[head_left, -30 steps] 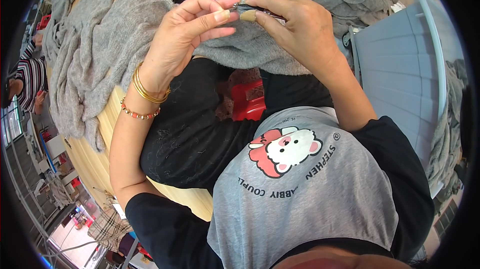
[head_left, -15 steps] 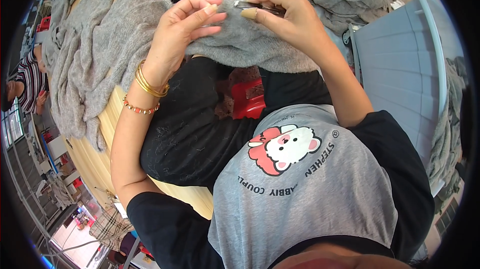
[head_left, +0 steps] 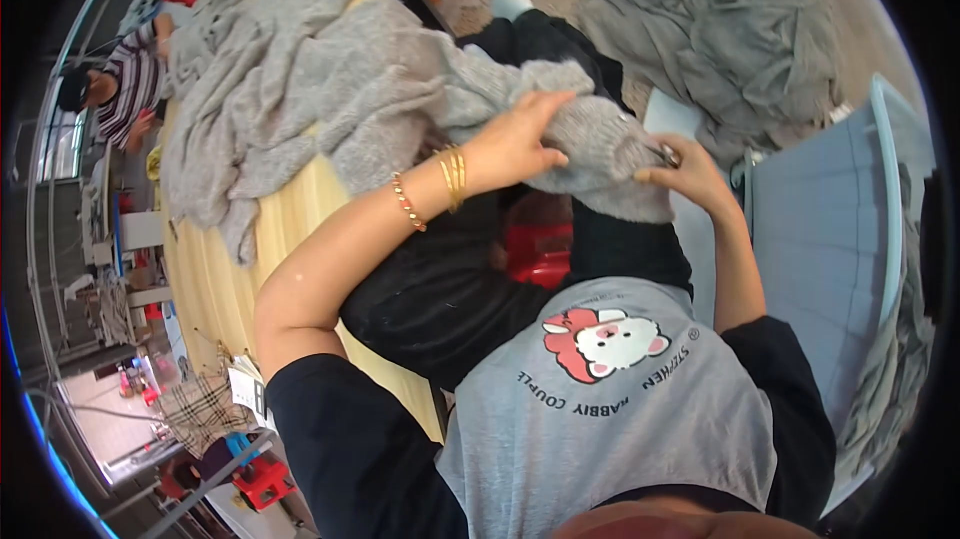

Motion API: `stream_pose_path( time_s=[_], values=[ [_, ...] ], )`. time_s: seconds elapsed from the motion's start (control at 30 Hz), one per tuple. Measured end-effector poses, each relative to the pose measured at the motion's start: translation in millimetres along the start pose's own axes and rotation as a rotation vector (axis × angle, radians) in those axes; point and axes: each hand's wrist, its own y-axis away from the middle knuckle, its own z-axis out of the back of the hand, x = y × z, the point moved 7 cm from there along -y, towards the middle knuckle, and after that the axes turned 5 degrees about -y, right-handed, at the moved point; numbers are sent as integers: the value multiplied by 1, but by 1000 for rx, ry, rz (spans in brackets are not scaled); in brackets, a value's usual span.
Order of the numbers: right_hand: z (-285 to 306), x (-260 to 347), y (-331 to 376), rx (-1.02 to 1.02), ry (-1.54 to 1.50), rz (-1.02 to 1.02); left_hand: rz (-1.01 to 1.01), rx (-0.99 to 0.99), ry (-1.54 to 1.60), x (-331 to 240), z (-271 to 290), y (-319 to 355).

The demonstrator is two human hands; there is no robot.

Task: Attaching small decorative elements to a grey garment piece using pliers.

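A fuzzy grey knit piece (head_left: 590, 154) is held over the lap, near the wooden table (head_left: 215, 279). It's pressed flat by the left hand (head_left: 515, 139), fingers together. Small snips (head_left: 665, 152) are pinched in the right hand (head_left: 690, 174) at its right edge. Trimming looks underway, with lots of grey knits (head_left: 290, 89) left piled.

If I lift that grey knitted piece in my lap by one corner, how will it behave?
Probably floppy: the grey knitted piece drapes over the lap and folds under the left hand. Its fuzzy surface likely grips rather than slips. It trails onto the wooden table, so it may drag.
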Motion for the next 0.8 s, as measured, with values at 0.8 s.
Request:
stream_pose_path(
  time_s=[0.8],
  values=[
    [29, 276, 37, -6, -604, 787, -269, -542, 70, -134, 115, 13]
  ],
)
